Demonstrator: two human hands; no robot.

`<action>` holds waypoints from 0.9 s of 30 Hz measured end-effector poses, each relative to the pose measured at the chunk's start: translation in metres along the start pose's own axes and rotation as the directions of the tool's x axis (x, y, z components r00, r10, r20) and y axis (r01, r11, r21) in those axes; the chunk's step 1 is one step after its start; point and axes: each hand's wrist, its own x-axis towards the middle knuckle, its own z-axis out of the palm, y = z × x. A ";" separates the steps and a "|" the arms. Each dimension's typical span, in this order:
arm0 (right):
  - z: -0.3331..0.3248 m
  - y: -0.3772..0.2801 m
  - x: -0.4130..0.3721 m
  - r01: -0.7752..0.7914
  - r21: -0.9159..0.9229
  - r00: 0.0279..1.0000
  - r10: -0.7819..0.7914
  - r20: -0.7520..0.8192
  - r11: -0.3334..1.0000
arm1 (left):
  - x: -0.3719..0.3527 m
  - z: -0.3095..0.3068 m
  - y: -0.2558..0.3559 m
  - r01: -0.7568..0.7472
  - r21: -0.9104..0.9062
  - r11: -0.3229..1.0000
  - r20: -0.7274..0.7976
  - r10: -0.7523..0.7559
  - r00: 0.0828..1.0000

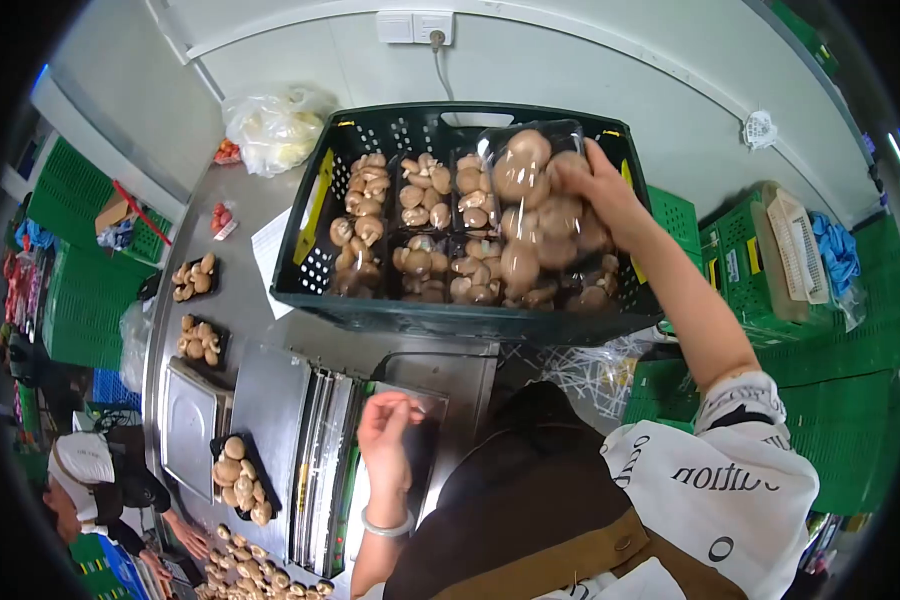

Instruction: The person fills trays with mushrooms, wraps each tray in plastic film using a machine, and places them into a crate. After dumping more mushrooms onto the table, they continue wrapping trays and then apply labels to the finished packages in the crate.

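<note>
My right hand (610,195) grips a film-wrapped tray of mushrooms (522,170), tilted over the right side of a dark green crate (450,318). Glare and motion blur soften part of this pack. Inside the crate, several more packs of brown mushrooms (425,190) sit in rows. My left hand (385,435) is raised near the wrapping machine (320,450), its fingers curled into a pinch; whether anything thin is between them cannot be made out. Left of the machine, an unwrapped black tray of mushrooms (238,480) rests beside a scale (190,425).
Two small mushroom trays (200,340) stand on the steel table's left side. Loose mushrooms (250,575) lie at the bottom, near a co-worker's hands (185,535). A plastic bag (275,130) sits behind the crate's left side. Green crates (760,260) are stacked at right.
</note>
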 end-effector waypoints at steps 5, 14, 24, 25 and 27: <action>-0.087 0.123 0.119 -0.172 -0.299 0.958 0.089 -0.272 0.939 | 0.018 -0.004 0.002 0.028 0.045 0.999 -0.029 -0.027 0.999; -0.062 0.170 0.152 -0.161 -0.968 0.959 -0.203 -0.200 0.194 | -0.005 -0.018 -0.020 0.101 0.002 0.995 -0.053 -0.101 0.994; 0.033 0.091 0.154 0.419 -0.685 0.852 -0.519 0.070 0.596 | -0.073 -0.232 0.049 -0.005 0.731 0.683 -0.665 0.714 0.219; 0.089 0.055 0.119 0.462 -0.528 0.873 -0.471 0.129 0.713 | -0.078 -0.256 0.052 0.104 0.836 0.538 -0.548 0.816 0.183; 0.174 0.025 0.074 0.563 -0.430 0.821 -0.415 0.393 0.706 | -0.075 -0.298 0.049 0.136 0.830 0.541 -0.557 0.790 0.257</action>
